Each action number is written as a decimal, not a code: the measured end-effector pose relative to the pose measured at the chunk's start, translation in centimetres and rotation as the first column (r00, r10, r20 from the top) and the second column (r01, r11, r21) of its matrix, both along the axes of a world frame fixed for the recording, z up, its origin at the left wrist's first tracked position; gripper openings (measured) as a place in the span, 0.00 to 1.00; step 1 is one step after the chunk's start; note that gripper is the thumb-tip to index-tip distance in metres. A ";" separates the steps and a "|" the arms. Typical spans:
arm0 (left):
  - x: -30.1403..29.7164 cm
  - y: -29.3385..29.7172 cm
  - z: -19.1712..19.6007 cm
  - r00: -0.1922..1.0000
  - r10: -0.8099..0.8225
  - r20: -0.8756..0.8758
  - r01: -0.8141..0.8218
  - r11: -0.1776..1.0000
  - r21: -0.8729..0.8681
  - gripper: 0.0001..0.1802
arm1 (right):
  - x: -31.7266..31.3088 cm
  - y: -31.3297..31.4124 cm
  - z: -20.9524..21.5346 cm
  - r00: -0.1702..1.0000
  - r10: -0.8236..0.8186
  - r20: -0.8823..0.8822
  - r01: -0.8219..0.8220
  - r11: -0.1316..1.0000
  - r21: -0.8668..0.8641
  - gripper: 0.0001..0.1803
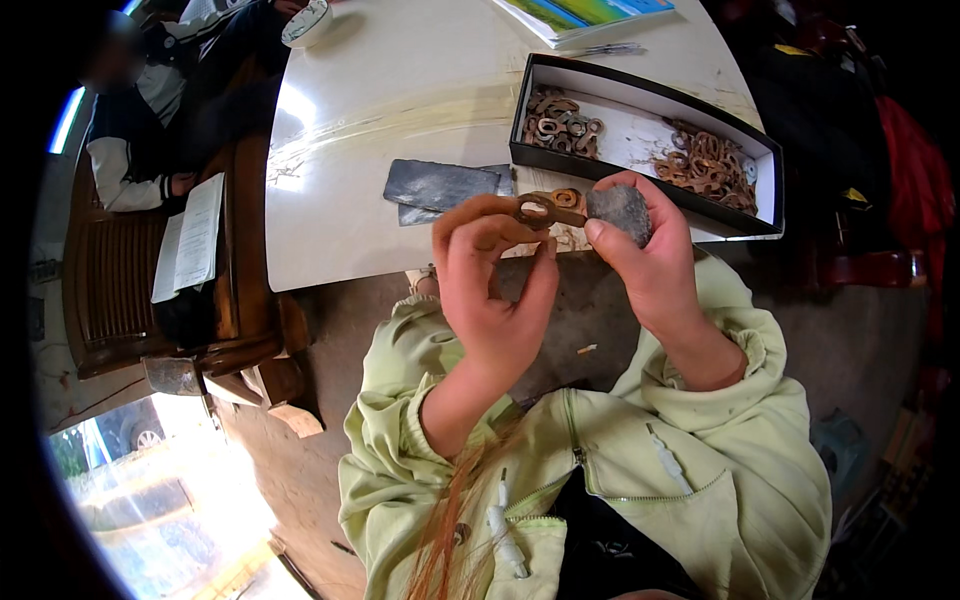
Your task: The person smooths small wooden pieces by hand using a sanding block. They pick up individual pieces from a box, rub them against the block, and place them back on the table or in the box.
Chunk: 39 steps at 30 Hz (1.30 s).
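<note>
Rust-brown iron, a small looped link (535, 212), is pinched between the thumb and fingers of my left hand (495, 275), held up just past the table's near edge. My right hand (658, 250) is closed around a rough dark-grey stone (622, 213), thumb toward the link's right end; whether stone and iron touch I cannot tell. Beyond my hands, a black-walled box with a white floor (630, 128) sits on the pale table (400, 110), similar rusty links heaped at its left end (562, 122) and its right (708, 170). Dark flat slabs (438, 185) lie left of the box.
</note>
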<state>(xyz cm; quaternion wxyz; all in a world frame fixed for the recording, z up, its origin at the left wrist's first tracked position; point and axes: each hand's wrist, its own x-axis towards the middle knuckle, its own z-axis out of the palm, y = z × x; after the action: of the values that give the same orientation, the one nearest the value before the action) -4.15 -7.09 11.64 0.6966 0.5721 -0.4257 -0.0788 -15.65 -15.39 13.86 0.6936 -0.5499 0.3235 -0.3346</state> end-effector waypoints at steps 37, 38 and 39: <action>1.3 0.8 0.5 0.613 -0.224 -0.757 0.346 0.938 0.003 0.06 | 0.8 0.4 -0.5 1.000 -0.008 0.025 0.009 0.999 -0.036 0.11; 1.2 0.7 0.5 0.606 -0.226 -0.763 0.356 0.934 0.006 0.06 | 0.8 0.4 -0.5 0.998 -0.017 0.056 0.019 0.999 -0.028 0.11; 1.2 0.6 0.4 0.599 -0.225 -0.768 0.363 0.932 0.011 0.07 | 0.9 0.4 -0.5 0.996 -0.024 0.087 0.026 1.000 -0.017 0.12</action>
<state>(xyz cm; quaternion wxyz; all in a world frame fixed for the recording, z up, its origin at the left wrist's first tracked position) -2.93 -6.49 12.08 0.7367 0.4643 -0.1771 -0.4587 -14.77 -14.97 13.34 0.6975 -0.5372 0.2970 -0.3697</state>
